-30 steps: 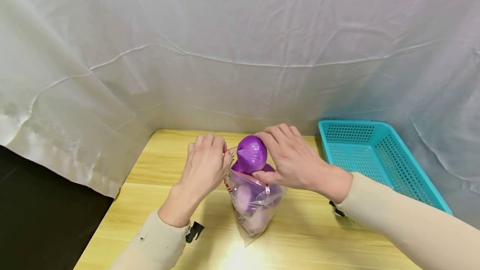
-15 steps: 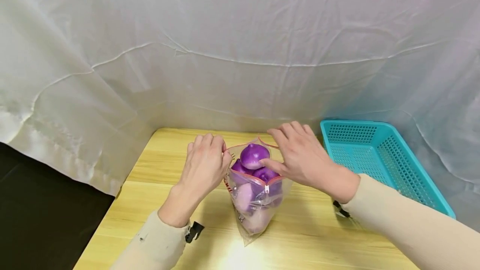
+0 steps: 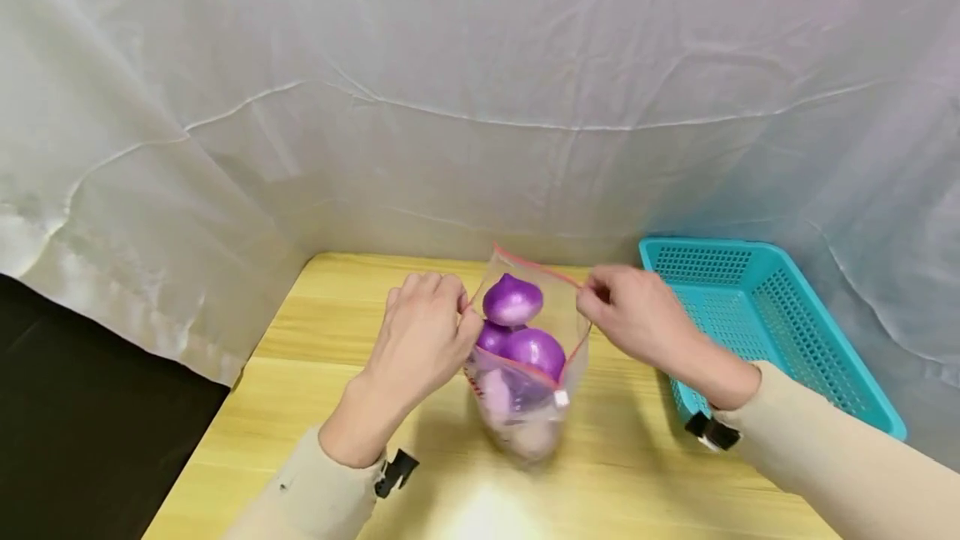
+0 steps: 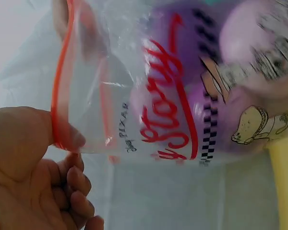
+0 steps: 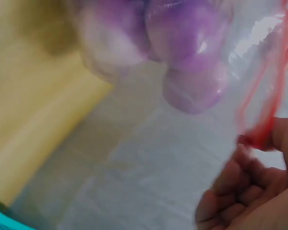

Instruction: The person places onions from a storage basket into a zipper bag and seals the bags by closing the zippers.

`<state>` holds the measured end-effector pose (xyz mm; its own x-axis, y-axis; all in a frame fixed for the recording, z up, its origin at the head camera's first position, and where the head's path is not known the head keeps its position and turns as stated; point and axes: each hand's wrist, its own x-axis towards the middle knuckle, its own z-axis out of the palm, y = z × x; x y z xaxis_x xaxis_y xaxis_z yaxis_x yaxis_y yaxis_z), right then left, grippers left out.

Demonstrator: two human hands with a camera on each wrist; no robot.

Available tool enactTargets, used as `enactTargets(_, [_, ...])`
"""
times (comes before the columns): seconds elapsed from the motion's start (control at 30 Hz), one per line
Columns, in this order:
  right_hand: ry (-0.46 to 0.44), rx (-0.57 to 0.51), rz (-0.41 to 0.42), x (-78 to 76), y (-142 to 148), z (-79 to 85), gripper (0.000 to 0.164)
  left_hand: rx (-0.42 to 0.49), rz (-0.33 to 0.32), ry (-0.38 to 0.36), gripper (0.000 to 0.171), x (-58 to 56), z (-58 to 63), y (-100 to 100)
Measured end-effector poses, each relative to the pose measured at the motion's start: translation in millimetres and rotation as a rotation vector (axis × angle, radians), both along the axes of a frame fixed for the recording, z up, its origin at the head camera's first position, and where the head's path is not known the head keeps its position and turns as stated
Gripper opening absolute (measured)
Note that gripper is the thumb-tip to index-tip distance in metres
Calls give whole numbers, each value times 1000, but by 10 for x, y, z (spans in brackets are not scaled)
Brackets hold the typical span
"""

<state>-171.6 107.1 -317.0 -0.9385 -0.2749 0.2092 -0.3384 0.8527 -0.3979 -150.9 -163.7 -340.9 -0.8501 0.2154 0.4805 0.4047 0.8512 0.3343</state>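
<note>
A clear zip bag (image 3: pixel 517 419) with a red zip edge, a white slider (image 3: pixel 562 397) and red lettering holds several purple-and-white onions (image 3: pixel 513 300), piled up to its wide mouth. My left hand (image 3: pixel 420 340) pinches the left corner of the mouth between thumb and finger. At the opposite corner my right hand (image 3: pixel 637 307) pinches the red edge. In the left wrist view the lettering (image 4: pixel 168 91) and cartoon prints face the camera, with my left thumb (image 4: pixel 24 129) on the red strip. The right wrist view is blurred, its onions (image 5: pixel 197 86) showing through the plastic.
A turquoise mesh basket (image 3: pixel 750 323) stands to the right, partly behind the right forearm. The yellow wooden table (image 3: pixel 315 357) ends at a pale curtain (image 3: pixel 480 173) behind. A dark area (image 3: pixel 82 407) lies beyond the table's left edge.
The right hand has let go of the top onion, which now sits lower in the bag, and has moved to pinch the bag's right corner. The mouth is pulled wider and the bag has shifted slightly right.
</note>
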Motion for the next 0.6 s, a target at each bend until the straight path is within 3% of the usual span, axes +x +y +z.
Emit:
enactTargets(0.1, [42,-12,13,-112,-80,46,21,25,2,-47,14,107,1,124])
enactTargets(0.27, [-59,24,30,-185,-75,-15,27,47,47,-143,20,170,-119,260])
enactTargets(0.37, [-92,2,26,-49,36,-50,33,66,69,-128,21,168,-152,276])
enactTargets(0.5, [-125,-3,57,268,166,-64,37,58,72,-128,18,177,-159,266])
enactTargets(0.6, [-89,49,109,483,168,-120,36,43,67,-142,16,193,-151,249])
